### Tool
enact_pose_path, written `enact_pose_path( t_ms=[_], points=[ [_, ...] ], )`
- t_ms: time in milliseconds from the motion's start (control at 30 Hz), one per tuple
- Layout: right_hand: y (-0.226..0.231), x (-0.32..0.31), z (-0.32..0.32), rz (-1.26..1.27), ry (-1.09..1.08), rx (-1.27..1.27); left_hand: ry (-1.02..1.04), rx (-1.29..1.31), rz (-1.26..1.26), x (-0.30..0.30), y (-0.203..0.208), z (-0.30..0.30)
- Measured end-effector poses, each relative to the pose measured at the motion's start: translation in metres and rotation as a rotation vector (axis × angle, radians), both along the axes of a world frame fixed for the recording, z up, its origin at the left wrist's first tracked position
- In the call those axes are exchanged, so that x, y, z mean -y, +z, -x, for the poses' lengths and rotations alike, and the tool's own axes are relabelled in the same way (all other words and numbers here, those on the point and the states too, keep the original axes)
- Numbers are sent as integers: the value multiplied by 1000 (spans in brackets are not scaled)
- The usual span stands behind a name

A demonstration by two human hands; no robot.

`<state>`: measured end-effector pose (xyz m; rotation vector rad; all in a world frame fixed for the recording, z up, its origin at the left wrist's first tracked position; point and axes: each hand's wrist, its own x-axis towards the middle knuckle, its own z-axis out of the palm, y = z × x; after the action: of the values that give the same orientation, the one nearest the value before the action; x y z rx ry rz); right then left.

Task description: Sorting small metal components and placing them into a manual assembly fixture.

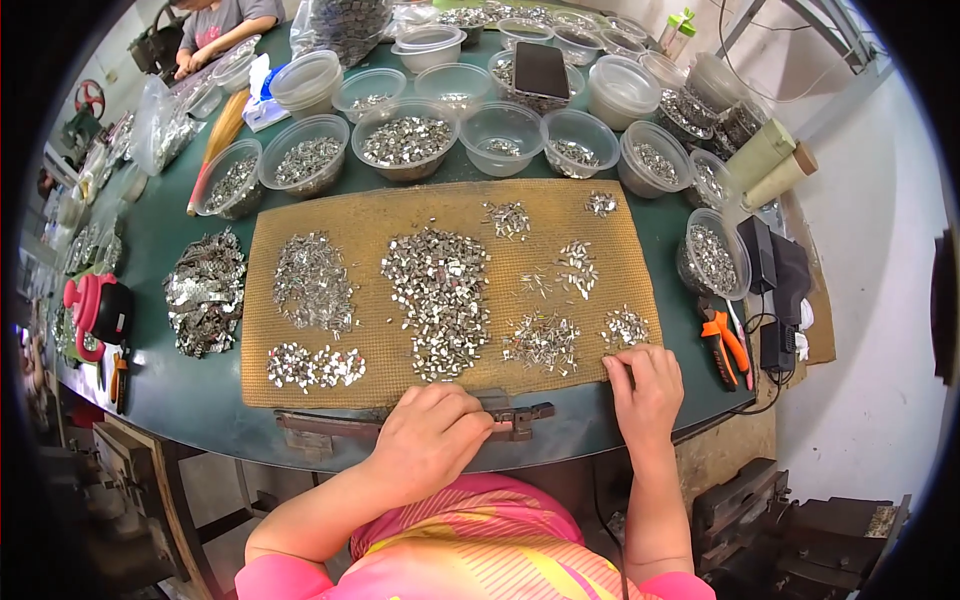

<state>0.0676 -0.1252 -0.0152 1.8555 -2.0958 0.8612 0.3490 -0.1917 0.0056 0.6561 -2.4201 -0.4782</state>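
Observation:
A brown ribbed mat [380, 208] bears several piles of small shiny metal pieces. My left hand [430, 440] lies over a long dark metal bar [340, 425] at the mat's near edge. Its fingers are curled together, and whatever they hold is hidden beneath them. At the mat's near right corner, my right hand [648, 392] is closed, thumb and fingers drawn together beside a small pile of metal pieces [626, 327]. Anything in that pinch is too small to make out. The largest pile [437, 300] lies mid-mat, with a flatter pile [312, 285] to its left.
Clear plastic tubs [405, 140] of metal pieces line the mat's far side; a black phone [540, 70] rests on one. Orange-handled pliers [727, 345] lie at right. A pink-and-black container [97, 312] and a metal heap [205, 293] sit left. Another person [222, 30] works far left.

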Motion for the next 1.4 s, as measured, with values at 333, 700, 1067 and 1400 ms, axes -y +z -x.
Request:
enact_pose_path(
  t_ms=[333,700,1067,1400],
  points=[
    [6,-6,6,6,19,73,-16,-1,63,-3,3,12],
    [9,-14,9,-17,30,199,-5,-28,-47,-4,9,9],
    [16,-8,-8,-76,79,-68,175,152,25,22,2,-26],
    [35,1,-75,-125,572,159,55,28,-266,35,6,-52]
  ],
)
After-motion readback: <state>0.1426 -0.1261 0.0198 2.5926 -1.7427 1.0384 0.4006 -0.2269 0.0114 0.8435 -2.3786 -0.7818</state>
